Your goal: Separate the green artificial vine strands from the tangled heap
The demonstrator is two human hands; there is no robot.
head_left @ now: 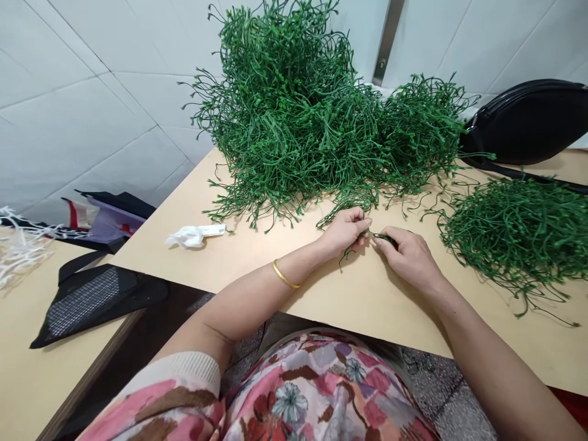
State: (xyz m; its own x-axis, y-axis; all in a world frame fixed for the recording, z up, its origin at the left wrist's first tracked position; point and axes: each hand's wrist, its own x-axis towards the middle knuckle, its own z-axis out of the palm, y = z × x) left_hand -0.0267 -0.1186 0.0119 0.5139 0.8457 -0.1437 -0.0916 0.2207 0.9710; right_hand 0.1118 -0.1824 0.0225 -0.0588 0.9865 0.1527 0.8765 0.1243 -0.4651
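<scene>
My left hand (pixel 344 231) and my right hand (pixel 407 257) meet above a light wooden tabletop (pixel 349 312), their fingertips pinching a thin green artificial plant sprig (pixel 383 237). A strand of it hangs below my left hand. Behind my hands rises a large heap of dark green plastic sprigs (pixel 294 110), its trailing ends just beyond my left fingers. To the right lies a smaller green heap (pixel 519 236). A gold bangle (pixel 285 274) circles my left wrist.
A crumpled white tissue (pixel 195 236) lies left of my hands. A black bag (pixel 528 122) stands at the back right. On a lower table at left are a black mesh bag (pixel 92 303) and white branching pieces (pixel 18 251). Tiled wall rises behind.
</scene>
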